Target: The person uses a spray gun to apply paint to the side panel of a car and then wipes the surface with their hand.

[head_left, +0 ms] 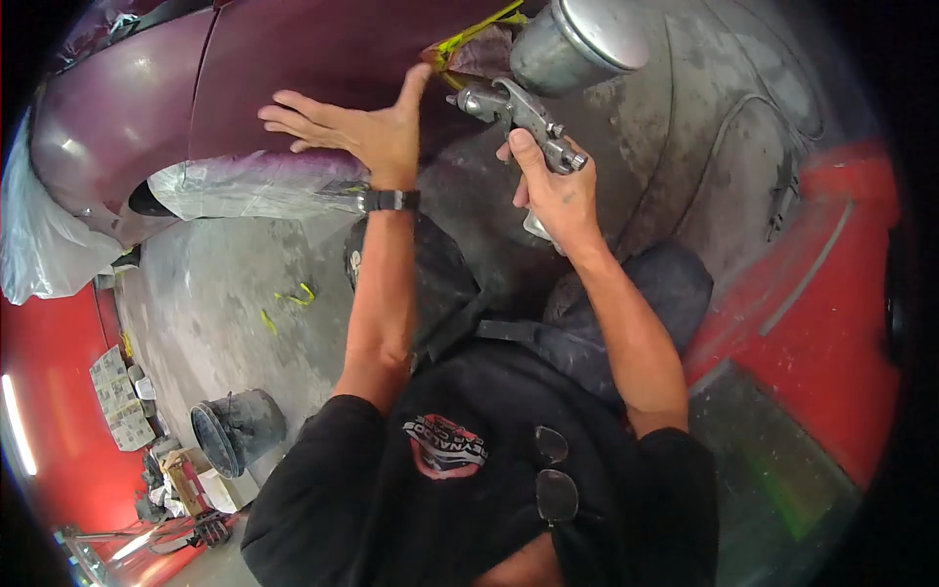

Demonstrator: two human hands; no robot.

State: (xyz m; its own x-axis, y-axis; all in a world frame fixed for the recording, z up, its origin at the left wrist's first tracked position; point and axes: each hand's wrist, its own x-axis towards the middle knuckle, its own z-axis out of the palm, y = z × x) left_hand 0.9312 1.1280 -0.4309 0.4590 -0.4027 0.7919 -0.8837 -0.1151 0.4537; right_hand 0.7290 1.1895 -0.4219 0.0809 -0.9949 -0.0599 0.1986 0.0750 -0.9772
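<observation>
The car [293, 73] is edged with plastic [254, 186], presumably for shielding from overspray. Beside it the gun [523, 110] is held by its handle, gripped in the right hand's [565, 201] curled fingers, its nozzle aimed carward. The left hand [367, 137] is kept empty, fingers splayed; contact with the panel cannot be told.

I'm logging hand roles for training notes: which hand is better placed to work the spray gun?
Right, I'd judge: the right hand grips the metal spray gun. The left hand is spread open, looks empty and is apart from the gun, over toward the purple car panel.
</observation>
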